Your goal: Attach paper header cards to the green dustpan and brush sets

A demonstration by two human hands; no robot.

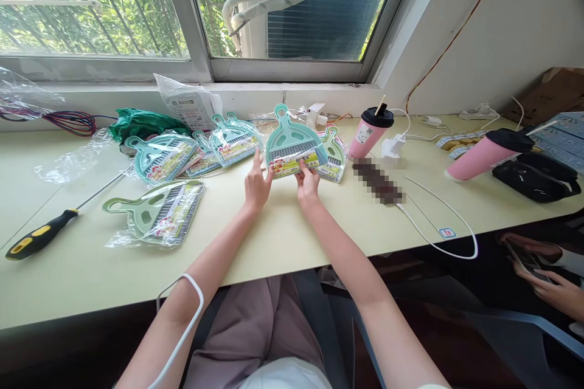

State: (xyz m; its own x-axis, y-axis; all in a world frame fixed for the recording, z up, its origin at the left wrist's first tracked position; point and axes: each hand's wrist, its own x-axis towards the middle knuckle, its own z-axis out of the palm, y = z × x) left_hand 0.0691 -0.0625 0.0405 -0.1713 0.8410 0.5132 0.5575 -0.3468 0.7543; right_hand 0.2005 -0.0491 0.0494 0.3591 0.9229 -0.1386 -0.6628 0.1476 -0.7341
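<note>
A packaged mint-green dustpan and brush set [289, 137] is held up over the table, its handle pointing toward the window and its yellow label toward me. My right hand [307, 183] grips its lower edge, with the thumb on the label. My left hand [258, 185] is at its left corner with fingers stretched out; the thumb appears to touch the wrapper. Behind it on the right lies a greener dustpan set [334, 155], partly hidden. To the left are more wrapped sets, including a blue-green one [235, 141], another [164, 157] and a pale green one [166, 213] nearer me.
A long screwdriver [43, 234] lies at the left. Green plastic [146, 124] and clear wrap sit by the window. On the right are two pink cups [362, 141], a white cable [474, 246], a blurred-out item and a black pouch [533, 179]. Another person's hands [554, 289] hold a phone.
</note>
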